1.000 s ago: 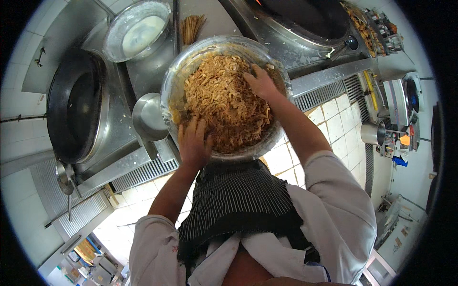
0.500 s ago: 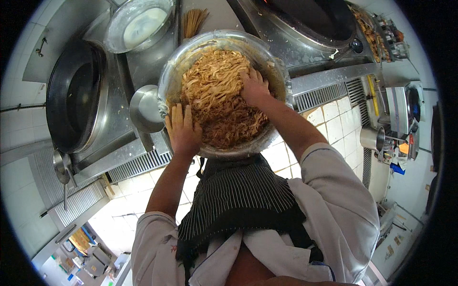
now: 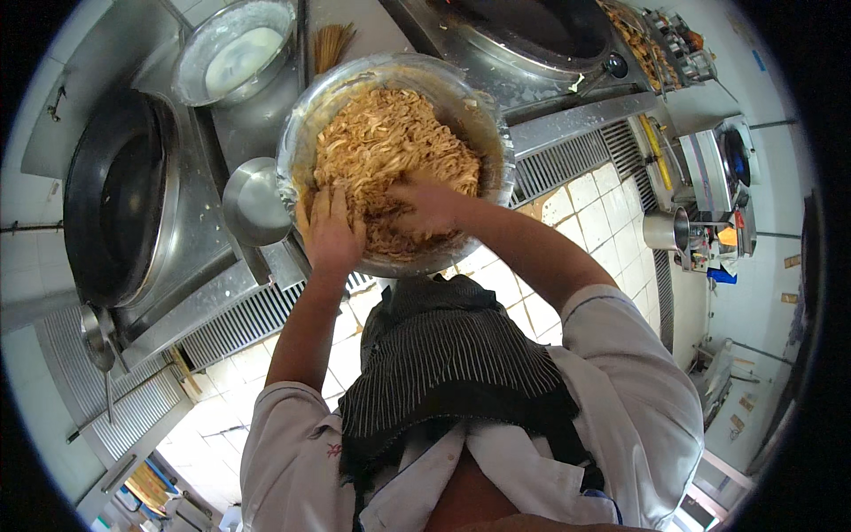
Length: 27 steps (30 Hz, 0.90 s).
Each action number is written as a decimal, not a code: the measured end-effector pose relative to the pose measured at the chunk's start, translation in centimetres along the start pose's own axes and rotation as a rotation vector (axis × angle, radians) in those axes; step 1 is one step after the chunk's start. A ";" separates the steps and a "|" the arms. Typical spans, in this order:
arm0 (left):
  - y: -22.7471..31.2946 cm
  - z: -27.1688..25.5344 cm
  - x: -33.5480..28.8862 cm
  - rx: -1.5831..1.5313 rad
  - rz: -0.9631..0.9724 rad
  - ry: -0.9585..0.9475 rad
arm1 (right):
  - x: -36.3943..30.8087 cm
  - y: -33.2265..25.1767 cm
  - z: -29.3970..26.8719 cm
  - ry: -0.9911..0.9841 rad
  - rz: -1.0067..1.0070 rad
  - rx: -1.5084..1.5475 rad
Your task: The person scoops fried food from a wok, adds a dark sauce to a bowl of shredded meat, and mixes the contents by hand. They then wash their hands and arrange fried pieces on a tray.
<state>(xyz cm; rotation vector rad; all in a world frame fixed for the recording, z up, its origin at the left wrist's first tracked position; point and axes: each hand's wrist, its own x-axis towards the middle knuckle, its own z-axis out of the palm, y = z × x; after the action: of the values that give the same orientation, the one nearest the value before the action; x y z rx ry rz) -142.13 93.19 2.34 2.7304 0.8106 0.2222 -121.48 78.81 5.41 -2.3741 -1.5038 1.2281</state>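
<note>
Left hand point(image 3: 333, 234) is resting at left of bowl point(image 3: 495, 142), fingers spread — right hand point(image 3: 429, 206) is touching shredded food point(image 3: 390, 137) inside — grip, can't tell.

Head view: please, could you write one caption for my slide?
Left hand and right hand at shredded brown mixture in a wide mixing bowl, with a black wok to the left.

Just left of the left hand point(image 3: 333, 235) sits a steel pan point(image 3: 239, 211); farther out that way is a large black wok point(image 3: 115, 199). Ahead and left of that hand stands a bowl of white liquid point(image 3: 190, 78); straight ahead, a bundle of thin brown sticks point(image 3: 331, 44). A second dark wok point(image 3: 536, 28) lies ahead-right of the right hand point(image 3: 425, 204).
</note>
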 end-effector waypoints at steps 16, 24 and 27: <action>14.6 -0.9 -2.0 -0.522 0.079 0.323 | -31.1 30.9 6.0 0.899 0.484 1.388; 39.3 8.1 1.4 -0.672 0.260 -0.097 | -49.0 49.6 15.4 1.280 0.704 1.541; 47.1 10.1 2.7 -0.521 0.211 -0.352 | -53.4 56.6 16.8 1.218 0.660 1.639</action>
<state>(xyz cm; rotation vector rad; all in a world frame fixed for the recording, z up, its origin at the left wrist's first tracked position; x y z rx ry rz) -113.60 54.67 7.64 2.2612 0.3093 -0.0110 -101.99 1.83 -0.31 -1.5220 0.5903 0.3249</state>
